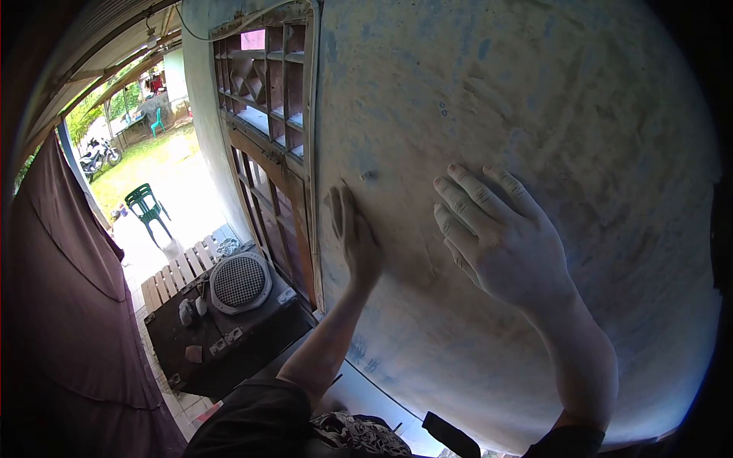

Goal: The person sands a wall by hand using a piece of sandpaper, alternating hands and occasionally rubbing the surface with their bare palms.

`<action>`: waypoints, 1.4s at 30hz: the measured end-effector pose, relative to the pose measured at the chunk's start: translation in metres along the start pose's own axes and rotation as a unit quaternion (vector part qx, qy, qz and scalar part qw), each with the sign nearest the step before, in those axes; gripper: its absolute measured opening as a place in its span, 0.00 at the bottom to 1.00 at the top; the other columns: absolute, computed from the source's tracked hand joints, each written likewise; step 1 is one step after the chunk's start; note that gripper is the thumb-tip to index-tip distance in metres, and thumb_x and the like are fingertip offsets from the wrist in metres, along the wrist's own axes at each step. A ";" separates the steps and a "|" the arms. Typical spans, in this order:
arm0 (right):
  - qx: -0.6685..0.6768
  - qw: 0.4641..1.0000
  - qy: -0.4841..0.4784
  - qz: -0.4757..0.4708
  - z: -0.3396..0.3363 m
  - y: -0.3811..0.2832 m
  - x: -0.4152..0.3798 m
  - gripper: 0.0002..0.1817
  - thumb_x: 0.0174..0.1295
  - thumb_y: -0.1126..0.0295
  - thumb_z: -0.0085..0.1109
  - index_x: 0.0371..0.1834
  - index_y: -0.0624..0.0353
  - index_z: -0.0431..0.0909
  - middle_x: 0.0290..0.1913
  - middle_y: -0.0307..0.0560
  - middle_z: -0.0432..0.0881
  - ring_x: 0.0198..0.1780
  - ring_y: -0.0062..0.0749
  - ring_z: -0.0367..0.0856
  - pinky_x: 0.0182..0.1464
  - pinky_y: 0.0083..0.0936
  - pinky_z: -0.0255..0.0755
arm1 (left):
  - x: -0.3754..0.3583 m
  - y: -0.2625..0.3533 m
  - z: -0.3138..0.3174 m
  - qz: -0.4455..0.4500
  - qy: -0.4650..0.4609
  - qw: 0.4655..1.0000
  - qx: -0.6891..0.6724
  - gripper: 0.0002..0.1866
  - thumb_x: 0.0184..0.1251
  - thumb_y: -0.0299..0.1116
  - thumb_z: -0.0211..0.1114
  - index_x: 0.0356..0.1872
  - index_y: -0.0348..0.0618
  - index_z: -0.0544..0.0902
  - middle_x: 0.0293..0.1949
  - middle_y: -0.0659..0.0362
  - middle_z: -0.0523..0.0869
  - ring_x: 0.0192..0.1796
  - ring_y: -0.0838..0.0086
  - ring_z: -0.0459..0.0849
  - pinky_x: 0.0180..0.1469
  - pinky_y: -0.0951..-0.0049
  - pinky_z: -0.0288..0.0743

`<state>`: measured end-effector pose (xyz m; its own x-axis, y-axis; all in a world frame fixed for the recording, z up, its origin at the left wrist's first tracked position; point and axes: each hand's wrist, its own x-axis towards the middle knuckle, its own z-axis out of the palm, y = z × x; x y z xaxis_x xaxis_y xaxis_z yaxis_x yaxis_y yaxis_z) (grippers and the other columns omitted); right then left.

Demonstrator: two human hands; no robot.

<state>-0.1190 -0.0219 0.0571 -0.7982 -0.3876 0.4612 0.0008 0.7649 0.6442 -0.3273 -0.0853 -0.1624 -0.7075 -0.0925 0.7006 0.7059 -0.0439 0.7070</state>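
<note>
Pressing flat against a pale, dusty wall (534, 99), both hands worked the surface that filled the centre and right of the frame. The right hand (500, 240), just right of centre, lay spread open with its fingers (466, 183) splayed and pointing toward the upper left, palm to the wall and nothing in its grasp. The left hand (355, 237), near the middle of the frame, also touched the wall, turned more on its edge with the fingers together and pointing up; it was open too, though whether anything thin sat under it could not be told. The two hands were near each other but apart, with a strip of bare wall between them. Both forearms rose from the bottom of the frame, powdered with the same whitish dust as the wall, which showed blue-grey smears.

Along the wall's left edge ran a wooden door frame (267, 160) with slatted panels. Lower left of it stood a dark speaker box (229, 320) with a round grille (239, 282), and small objects lay on its top. A brown curtain (69, 305) hung down the left side of the frame. In the upper left, out in the sunlit yard, stood a green plastic chair (145, 204) and a parked motorbike (99, 156).
</note>
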 end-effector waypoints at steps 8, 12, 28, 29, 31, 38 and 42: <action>0.002 1.000 -0.008 0.002 -0.001 0.001 -0.001 0.13 0.70 0.59 0.68 0.54 0.49 0.90 0.71 0.39 0.84 0.80 0.30 0.72 0.84 0.40 0.63 | -0.016 0.026 0.014 -0.043 0.007 0.997 -0.069 0.30 0.87 0.28 0.42 0.87 0.42 0.63 0.88 0.38 0.50 0.90 0.46 0.46 0.88 0.51 0.44; -0.006 1.000 -0.001 -0.007 0.001 0.001 -0.003 0.14 0.70 0.60 0.68 0.54 0.50 0.90 0.70 0.39 0.85 0.80 0.31 0.72 0.84 0.40 0.63 | -0.056 0.005 0.010 0.072 -0.085 0.993 0.048 0.31 0.87 0.29 0.39 0.87 0.36 0.56 0.90 0.39 0.42 0.91 0.43 0.36 0.89 0.48 0.35; 0.025 1.000 0.009 -0.016 -0.001 -0.003 -0.005 0.14 0.71 0.65 0.61 0.54 0.53 0.89 0.66 0.40 0.87 0.77 0.31 0.76 0.83 0.36 0.63 | -0.054 0.000 0.001 0.137 -0.105 0.985 0.003 0.33 0.86 0.29 0.47 0.87 0.33 0.54 0.89 0.37 0.46 0.90 0.39 0.36 0.89 0.44 0.31; 0.023 0.999 0.010 -0.020 -0.002 -0.002 -0.004 0.14 0.71 0.65 0.61 0.54 0.53 0.89 0.66 0.40 0.87 0.77 0.31 0.76 0.83 0.36 0.63 | -0.040 -0.005 0.002 0.136 -0.101 0.985 0.003 0.33 0.86 0.29 0.47 0.87 0.33 0.54 0.89 0.37 0.46 0.90 0.39 0.36 0.89 0.44 0.31; 0.028 0.999 -0.003 -0.021 -0.002 -0.003 -0.005 0.14 0.71 0.65 0.60 0.54 0.53 0.89 0.66 0.40 0.87 0.76 0.31 0.76 0.82 0.36 0.64 | -0.012 -0.006 0.002 0.004 -0.022 0.999 -0.030 0.32 0.85 0.26 0.47 0.87 0.33 0.57 0.89 0.37 0.46 0.90 0.39 0.37 0.89 0.45 0.31; 0.029 0.999 -0.002 -0.015 -0.001 -0.003 -0.005 0.14 0.71 0.64 0.60 0.54 0.52 0.89 0.65 0.40 0.87 0.77 0.31 0.76 0.82 0.36 0.64 | -0.047 0.032 0.014 0.045 -0.018 0.999 -0.019 0.32 0.84 0.25 0.46 0.86 0.32 0.58 0.89 0.37 0.47 0.90 0.39 0.40 0.89 0.46 0.33; 0.036 0.999 0.002 -0.016 0.000 -0.002 -0.006 0.13 0.71 0.64 0.61 0.53 0.53 0.89 0.65 0.40 0.87 0.76 0.31 0.76 0.83 0.37 0.64 | -0.069 -0.009 0.008 0.156 -0.076 0.985 0.011 0.31 0.85 0.27 0.45 0.86 0.32 0.59 0.88 0.33 0.48 0.90 0.38 0.42 0.89 0.46 0.36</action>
<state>-0.1146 -0.0215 0.0530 -0.7950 -0.4144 0.4430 -0.0679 0.7865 0.6139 -0.2852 -0.0701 -0.2166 -0.4536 0.0524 0.8896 0.8904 -0.0156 0.4549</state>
